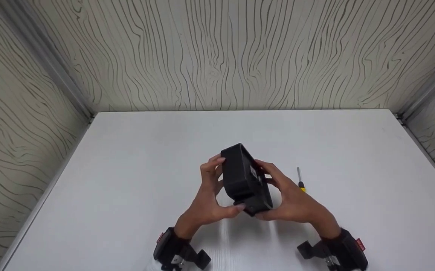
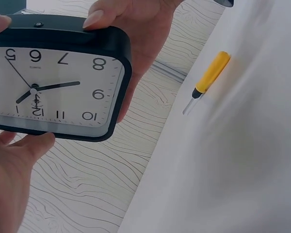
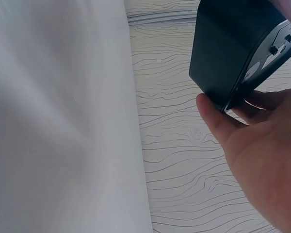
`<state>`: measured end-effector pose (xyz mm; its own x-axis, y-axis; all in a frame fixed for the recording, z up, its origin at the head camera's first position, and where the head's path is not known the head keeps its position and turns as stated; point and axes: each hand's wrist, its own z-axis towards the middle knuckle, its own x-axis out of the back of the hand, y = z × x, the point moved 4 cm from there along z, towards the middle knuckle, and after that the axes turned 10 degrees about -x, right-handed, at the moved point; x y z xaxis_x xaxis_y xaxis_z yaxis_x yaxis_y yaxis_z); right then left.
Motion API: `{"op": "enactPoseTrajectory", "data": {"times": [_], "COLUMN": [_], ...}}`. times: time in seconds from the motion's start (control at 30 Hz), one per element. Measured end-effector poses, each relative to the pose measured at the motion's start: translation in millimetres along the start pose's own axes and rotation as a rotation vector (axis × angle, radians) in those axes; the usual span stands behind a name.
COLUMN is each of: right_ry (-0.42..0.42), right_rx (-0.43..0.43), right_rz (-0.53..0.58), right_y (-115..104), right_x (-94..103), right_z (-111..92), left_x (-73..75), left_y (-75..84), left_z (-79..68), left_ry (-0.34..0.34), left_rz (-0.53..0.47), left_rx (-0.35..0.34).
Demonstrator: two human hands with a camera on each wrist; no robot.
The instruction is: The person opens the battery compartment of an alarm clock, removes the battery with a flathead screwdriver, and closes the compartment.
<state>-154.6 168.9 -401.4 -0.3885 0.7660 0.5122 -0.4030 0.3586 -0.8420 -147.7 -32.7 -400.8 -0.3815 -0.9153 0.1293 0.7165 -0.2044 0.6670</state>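
A black desk alarm clock (image 1: 235, 171) is held tilted above the table between both hands. My left hand (image 1: 209, 199) grips its left side, with the thumb at the lower edge and fingers higher up. My right hand (image 1: 290, 195) holds the opposite side, thumb low and fingers above. In the left wrist view the white dial of the clock (image 2: 63, 99) appears upside down, with black numerals and hands. The right wrist view shows the clock's back (image 3: 269, 51) with small dark knobs, partly cut off by the frame.
A screwdriver (image 1: 301, 184) with a yellow and black handle lies on the white table (image 1: 145, 158), just beyond my right forearm. Wood-grain patterned panels (image 1: 217, 56) stand behind and at both sides of the table.
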Motion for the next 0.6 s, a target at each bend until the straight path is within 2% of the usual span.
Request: {"op": "enactPoseTrajectory", "data": {"times": [0.33, 0.5, 0.6], "right_ry": [0.034, 0.046, 0.059], "right_rx": [-0.004, -0.053, -0.055], "right_rz": [-0.010, -0.067, -0.102], "right_y": [1, 3, 2], "right_x": [7.4, 12.3, 15.0], "right_z": [-3, -4, -3], "left_x": [1.0, 2.8, 4.1], "left_y": [0.0, -2.5, -3.0], "left_z": [1.2, 0.4, 0.0], "left_ry": [-0.047, -0.074, -0.086], "left_rz": [-0.019, -0.003, 0.007], "left_rx": [0.001, -0.009, -0.014]}}
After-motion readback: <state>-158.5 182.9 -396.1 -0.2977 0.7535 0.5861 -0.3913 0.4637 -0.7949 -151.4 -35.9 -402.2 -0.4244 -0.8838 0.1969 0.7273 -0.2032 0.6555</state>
